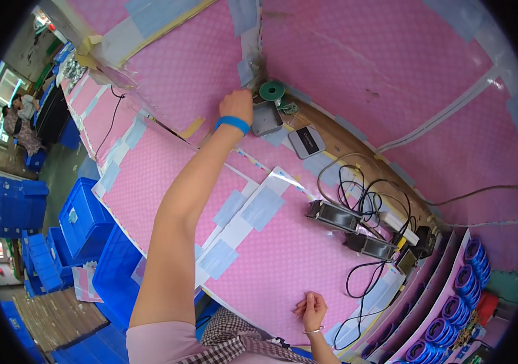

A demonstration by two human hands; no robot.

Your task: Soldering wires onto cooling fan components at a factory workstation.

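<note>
Left hand (236,106): stretched out at arm's length, knuckles up, curled just left of the grey tin; fingertips hidden, grip impossible to tell
Grey tin (267,127): one, open
Green spool (275,96): one, just behind the tin
Tin lid (302,146): one, flat, just right of the tin
Right hand (313,312): loosely bent, apparently released, well nearer than the tin
Fan-like black units (333,216): two, right of and nearer than the tin
Purple coils (454,310): at least five bundles, farthest right of the tin

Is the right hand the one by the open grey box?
No, the left hand is beside the grey box, while the right hand is well away from it.
</note>
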